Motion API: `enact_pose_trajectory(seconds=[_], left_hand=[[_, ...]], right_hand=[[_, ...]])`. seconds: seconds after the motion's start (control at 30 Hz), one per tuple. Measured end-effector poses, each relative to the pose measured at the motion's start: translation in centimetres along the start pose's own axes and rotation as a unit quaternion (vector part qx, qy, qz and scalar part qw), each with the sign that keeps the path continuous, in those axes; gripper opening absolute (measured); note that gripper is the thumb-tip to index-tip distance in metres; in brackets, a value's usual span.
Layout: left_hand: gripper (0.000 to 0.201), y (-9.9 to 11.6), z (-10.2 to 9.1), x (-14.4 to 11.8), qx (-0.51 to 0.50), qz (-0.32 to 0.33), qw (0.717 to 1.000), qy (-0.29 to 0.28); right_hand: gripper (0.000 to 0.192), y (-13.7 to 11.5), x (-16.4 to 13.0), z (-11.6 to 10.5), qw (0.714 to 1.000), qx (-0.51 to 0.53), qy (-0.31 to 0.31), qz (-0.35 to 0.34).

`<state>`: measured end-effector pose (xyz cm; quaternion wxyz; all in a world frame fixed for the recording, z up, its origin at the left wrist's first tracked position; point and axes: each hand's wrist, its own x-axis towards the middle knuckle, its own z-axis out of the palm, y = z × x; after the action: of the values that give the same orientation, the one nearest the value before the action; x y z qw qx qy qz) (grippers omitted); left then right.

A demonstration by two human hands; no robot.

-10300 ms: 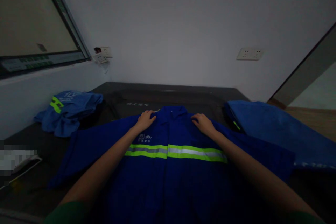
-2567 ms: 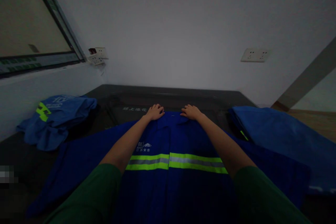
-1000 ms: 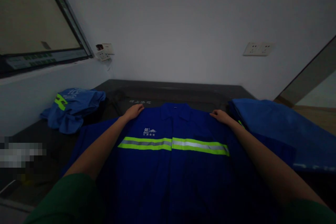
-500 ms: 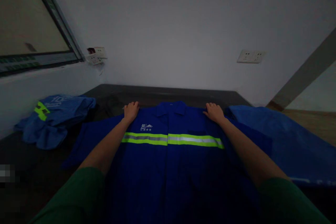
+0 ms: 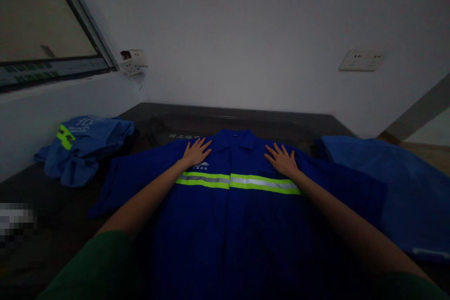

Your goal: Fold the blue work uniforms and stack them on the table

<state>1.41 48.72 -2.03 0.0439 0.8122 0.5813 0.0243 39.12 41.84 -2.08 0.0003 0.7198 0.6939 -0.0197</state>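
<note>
**Both palms flat on the jacket chest**

The left hand lies open on the jacket, fingers spread, palm down, just above the stripe and partly over the small white logo. The right hand is also open and flat, fingers fanned, on the other side of the chest, touching the cloth just above the same stripe. Neither hand grips anything. Half a second ago both hands were further out and higher, at the shoulders of the jacket; now they are closer to the collar and lower, on the chest. The jacket itself has not visibly shifted.

The jacket is spread front side up on the table, with sleeves stretched to both sides. Its cloth is deep blue, woven, matte and mostly smooth. The stripe across the chest is a silver-grey reflective band between two bright yellow-green edges. The collar is folded and pointed.

The table top is dark, flat and a little glossy. At the left lies a crumpled lighter blue garment with a yellow-green patch, soft and wrinkled. At the right lies another blue cloth, folded flat, beside the jacket's sleeve. Behind is a plain white wall with a socket plate.
</note>
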Motion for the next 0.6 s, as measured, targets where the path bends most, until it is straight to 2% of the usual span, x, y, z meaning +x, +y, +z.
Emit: enact_pose_trajectory(seconds=[0.2, 0.33, 0.43, 0.5, 0.6], left_hand=[[0.057, 0.0, -0.5, 2.5, 0.006, 0.006, 1.0, 0.014], [0.052, 0.5, -1.3, 2.2, 0.043, -0.021, 0.998, 0.041], [0.046, -1.2, -3.1, -0.3, 0.076, -0.073, 0.993, 0.048], [0.04, -3.6, -4.8, -3.2, 0.09, -0.105, 0.989, 0.046], [0.039, -8.0, -7.0, -8.9, 0.094, -0.144, 0.985, 0.034]], right_hand=[[0.06, 0.4, 3.0, -0.1, 1.0, 0.001, -0.005, 0.008], [0.058, 0.5, 3.5, -0.1, 1.0, 0.002, 0.007, -0.002], [0.056, 0.4, 3.0, -0.3, 0.999, -0.002, 0.04, -0.01], [0.054, 0.1, 2.4, -0.7, 0.996, -0.015, 0.086, -0.01], [0.048, -1.1, 1.3, -1.7, 0.984, -0.034, 0.169, -0.034]])
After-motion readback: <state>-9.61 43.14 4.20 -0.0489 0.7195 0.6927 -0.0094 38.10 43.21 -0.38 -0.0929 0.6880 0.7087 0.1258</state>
